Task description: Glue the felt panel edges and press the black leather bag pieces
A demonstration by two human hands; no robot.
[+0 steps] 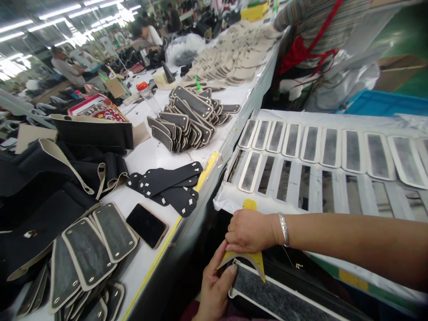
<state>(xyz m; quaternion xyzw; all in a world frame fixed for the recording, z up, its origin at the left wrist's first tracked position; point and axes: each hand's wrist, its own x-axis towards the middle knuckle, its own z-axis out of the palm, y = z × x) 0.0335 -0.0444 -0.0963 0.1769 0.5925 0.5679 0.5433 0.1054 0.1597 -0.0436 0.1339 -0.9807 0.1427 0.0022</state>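
A long white worktable (150, 156) with a yellow strip (207, 167) along its near edge runs far into a busy hall. Fluorescent tubes (60, 11) glare overhead at the left, and green floor (408, 31) shows at the far right.

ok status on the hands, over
Right hand closed on yellow scraper. Left hand pinching its lower edge, thumb by grey white-edged panel. Nothing in the way; white sheet laid with panels just beyond.
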